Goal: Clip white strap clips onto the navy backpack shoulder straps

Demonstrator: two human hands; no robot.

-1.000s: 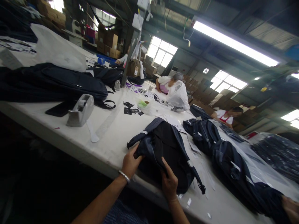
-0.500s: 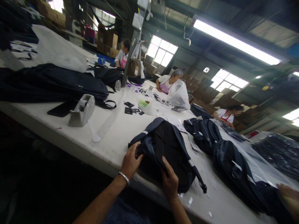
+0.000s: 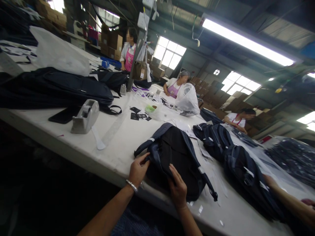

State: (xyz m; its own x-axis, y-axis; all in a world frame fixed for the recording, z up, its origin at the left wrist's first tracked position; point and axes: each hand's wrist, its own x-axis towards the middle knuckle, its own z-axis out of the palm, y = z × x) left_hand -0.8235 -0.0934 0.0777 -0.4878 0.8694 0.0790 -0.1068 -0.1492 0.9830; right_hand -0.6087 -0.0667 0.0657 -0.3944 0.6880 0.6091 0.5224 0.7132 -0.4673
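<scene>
A dark navy backpack [image 3: 180, 147] lies in front of me, its black padded back panel and shoulder straps facing up. My left hand [image 3: 138, 169] is closed at the bag's left side, thumb and fingers pinching navy fabric near the lower strap end. Flat against the lower part of the back panel, my right hand [image 3: 178, 188] rests with its fingers stretched out; its thumb is hidden. A loose strap end with a black buckle [image 3: 215, 196] hangs off the bag's right side onto the table.
On the white table [image 3: 115, 144] stand a tape dispenser [image 3: 85, 117] and a dark phone-like slab [image 3: 64, 114]. Black tags [image 3: 137, 116] lie farther back. More backpacks [image 3: 242, 173] line the right, where another person's arm [image 3: 286, 196] reaches in. Several people work beyond.
My left fingers have shifted slightly along the bag's side and closed closer together. At right, another person's arm has reached farther in to the neighbouring backpack. A person at the back has straightened up.
</scene>
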